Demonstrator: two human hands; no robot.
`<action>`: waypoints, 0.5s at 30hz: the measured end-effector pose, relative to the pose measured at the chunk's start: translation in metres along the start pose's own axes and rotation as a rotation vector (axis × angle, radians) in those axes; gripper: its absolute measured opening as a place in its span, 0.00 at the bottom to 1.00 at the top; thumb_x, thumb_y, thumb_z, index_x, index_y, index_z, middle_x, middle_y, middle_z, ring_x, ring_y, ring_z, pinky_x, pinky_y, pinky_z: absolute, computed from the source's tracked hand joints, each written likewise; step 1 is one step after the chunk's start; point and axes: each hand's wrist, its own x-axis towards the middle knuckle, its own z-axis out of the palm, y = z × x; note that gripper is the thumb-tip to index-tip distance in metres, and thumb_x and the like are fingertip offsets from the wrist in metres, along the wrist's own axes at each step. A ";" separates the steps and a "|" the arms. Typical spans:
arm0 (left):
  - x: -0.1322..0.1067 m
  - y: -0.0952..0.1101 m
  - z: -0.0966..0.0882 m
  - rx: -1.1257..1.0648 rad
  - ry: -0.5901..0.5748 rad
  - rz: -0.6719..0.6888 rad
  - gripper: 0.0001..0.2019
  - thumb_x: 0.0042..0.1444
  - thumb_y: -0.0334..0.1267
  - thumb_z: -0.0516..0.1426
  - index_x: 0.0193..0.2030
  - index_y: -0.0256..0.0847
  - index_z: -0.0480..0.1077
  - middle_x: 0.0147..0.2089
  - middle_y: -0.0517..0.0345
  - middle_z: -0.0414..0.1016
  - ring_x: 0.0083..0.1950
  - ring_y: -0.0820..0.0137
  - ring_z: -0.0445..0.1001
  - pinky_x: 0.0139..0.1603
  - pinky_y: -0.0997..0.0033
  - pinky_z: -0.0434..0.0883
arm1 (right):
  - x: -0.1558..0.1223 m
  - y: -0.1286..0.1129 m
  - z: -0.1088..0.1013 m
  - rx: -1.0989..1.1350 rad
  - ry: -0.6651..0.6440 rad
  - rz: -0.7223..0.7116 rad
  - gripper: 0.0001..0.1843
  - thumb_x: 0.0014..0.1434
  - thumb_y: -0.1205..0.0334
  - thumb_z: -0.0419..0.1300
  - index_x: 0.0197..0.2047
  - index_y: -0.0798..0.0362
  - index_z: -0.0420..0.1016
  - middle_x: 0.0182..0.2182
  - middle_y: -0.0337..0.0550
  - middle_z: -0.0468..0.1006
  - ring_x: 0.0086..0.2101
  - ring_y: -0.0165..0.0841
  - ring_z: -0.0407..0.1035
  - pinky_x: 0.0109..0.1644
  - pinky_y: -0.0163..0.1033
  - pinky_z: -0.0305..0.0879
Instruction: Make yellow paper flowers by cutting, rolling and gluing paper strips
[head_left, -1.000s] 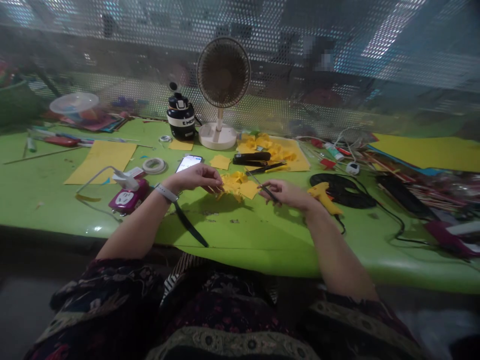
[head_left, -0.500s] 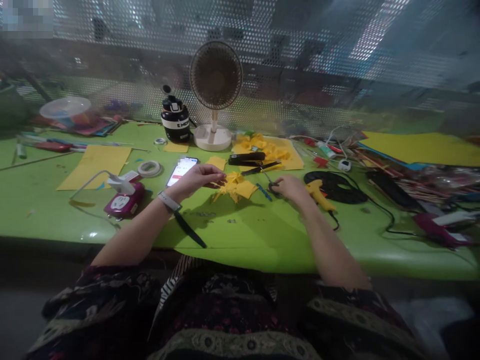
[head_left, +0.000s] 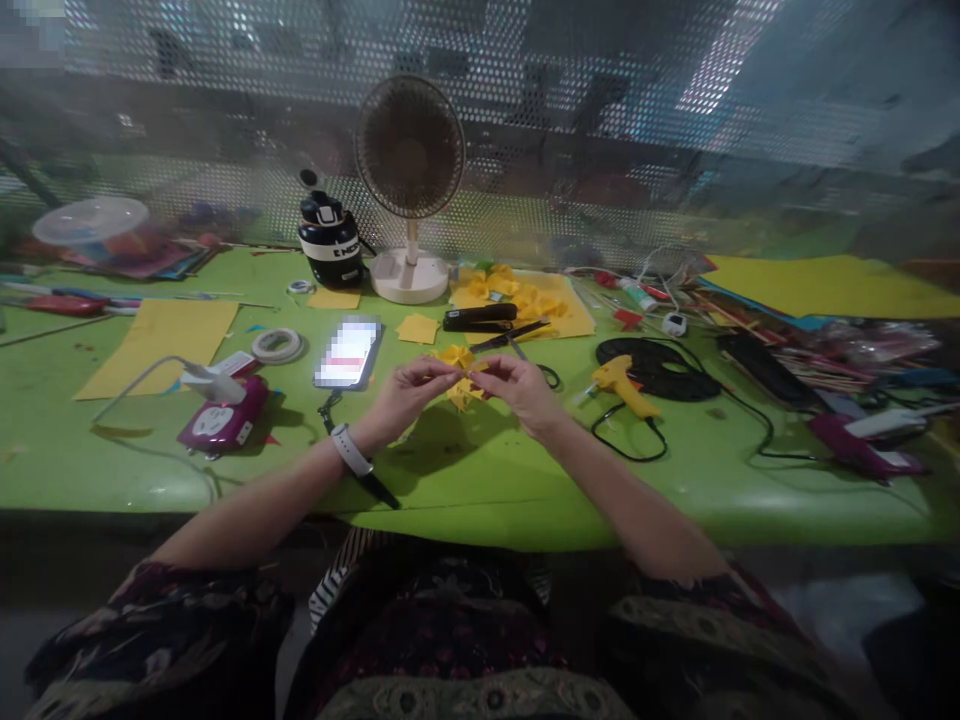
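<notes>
My left hand and my right hand meet fingertip to fingertip above the front middle of the green table. Both are closed in a pinch on something small and pale, too tiny to name. Directly behind and under the fingers lie yellow paper pieces, folded and partly hidden by the hands. Scissors rest just beyond my right hand, one dark handle loop showing. A black stapler sits farther back, with a dark flat tool beside it.
A yellow glue gun with a looping cable lies at right, near a black reel-like disc. On the left are a phone, a tape roll and a purple power strip. A fan and black jug stand behind.
My right hand has let go of the scissors, which now lie on the table, and has moved left to meet my left hand. The view has shifted slightly to the right.
</notes>
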 end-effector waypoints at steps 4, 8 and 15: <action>-0.001 0.001 0.002 0.016 0.017 -0.041 0.09 0.52 0.45 0.67 0.36 0.43 0.81 0.38 0.57 0.80 0.41 0.71 0.75 0.47 0.67 0.73 | -0.001 0.004 0.001 0.027 0.041 -0.004 0.22 0.39 0.47 0.75 0.31 0.52 0.76 0.28 0.37 0.76 0.30 0.28 0.69 0.38 0.37 0.70; -0.002 0.002 0.003 0.029 0.016 -0.040 0.10 0.52 0.44 0.67 0.37 0.42 0.81 0.39 0.56 0.80 0.42 0.71 0.75 0.48 0.67 0.73 | -0.002 0.004 -0.001 0.007 0.031 -0.019 0.22 0.40 0.47 0.75 0.31 0.53 0.76 0.28 0.37 0.76 0.29 0.28 0.70 0.38 0.37 0.71; -0.002 0.008 -0.002 0.097 -0.025 -0.060 0.13 0.53 0.47 0.66 0.38 0.40 0.80 0.39 0.55 0.80 0.41 0.70 0.75 0.45 0.69 0.72 | 0.000 0.002 -0.006 0.024 0.006 0.037 0.18 0.41 0.54 0.74 0.29 0.54 0.75 0.26 0.35 0.75 0.25 0.25 0.69 0.34 0.35 0.70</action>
